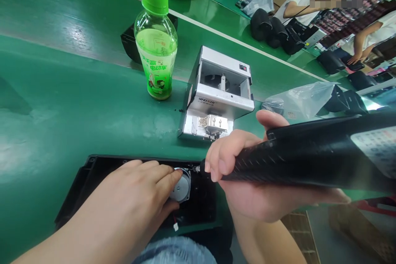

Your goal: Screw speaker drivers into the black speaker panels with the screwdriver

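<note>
My left hand (136,192) lies flat over a black plastic housing (80,181) at the near edge of the green bench, fingertips resting on a round silver motor (181,187) set in it. My right hand (247,173) is closed around a black electric screwdriver (309,154), held almost level. Its tip points left and meets the rim of the motor, just past my left fingertips. A short red and black wire with a white plug (175,226) sticks out below the motor.
A silver screw feeder box (216,95) stands just behind my hands. Left of it is a green-capped drink bottle (156,41). A clear plastic bag (303,99) lies to the right. Other people sit at the far right among black parts (275,31).
</note>
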Available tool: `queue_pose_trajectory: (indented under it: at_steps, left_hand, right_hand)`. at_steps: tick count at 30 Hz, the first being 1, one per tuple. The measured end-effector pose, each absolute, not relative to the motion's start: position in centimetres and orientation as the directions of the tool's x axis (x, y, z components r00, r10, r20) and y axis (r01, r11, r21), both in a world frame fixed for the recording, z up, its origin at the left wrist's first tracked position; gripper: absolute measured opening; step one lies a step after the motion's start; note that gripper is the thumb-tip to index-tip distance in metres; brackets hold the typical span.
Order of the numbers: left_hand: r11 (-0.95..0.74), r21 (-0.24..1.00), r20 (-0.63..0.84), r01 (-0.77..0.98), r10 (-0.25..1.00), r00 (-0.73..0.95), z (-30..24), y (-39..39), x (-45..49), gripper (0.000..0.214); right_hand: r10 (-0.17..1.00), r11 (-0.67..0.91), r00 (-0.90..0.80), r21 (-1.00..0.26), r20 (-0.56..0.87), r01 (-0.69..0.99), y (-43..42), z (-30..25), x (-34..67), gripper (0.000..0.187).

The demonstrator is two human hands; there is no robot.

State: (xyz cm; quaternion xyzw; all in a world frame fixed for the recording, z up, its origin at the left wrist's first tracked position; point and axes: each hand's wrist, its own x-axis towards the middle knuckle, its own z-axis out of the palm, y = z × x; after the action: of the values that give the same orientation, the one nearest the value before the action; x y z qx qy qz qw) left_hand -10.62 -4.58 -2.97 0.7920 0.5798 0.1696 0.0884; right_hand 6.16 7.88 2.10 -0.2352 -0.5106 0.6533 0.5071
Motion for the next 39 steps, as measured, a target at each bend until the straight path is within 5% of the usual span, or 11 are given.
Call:
queue_pose_trajectory:
  at_steps: [9,17,26,39]
  left_hand:
    - [-0.281,0.373,0.096,0.884,0.960,0.265,-2.3,-4.2,-10.5,0.019]
    - [-0.193,0.469,-0.003,0.862,0.975,0.220,-1.9,-3.9,-10.5,0.018]
    - [-0.107,0.434,-0.214,0.894,0.952,0.218,-1.2,-3.2,-10.3,0.033]
    - [-0.123,0.400,-0.207,0.908,0.953,0.220,-1.1,-3.2,-10.3,0.028]
  right_hand:
    - [0.828,0.023,-0.479,-0.872,0.291,-0.489,7.9,0.5,7.8,0.056]
    - [0.837,0.200,-0.371,-0.856,0.402,-0.477,7.0,-0.4,6.5,0.046]
    - [0.789,0.223,-0.418,-0.844,0.450,-0.488,7.3,-1.6,6.3,0.053]
    - [0.737,0.349,-0.386,-0.801,0.555,-0.487,7.4,-2.6,5.1,0.066]
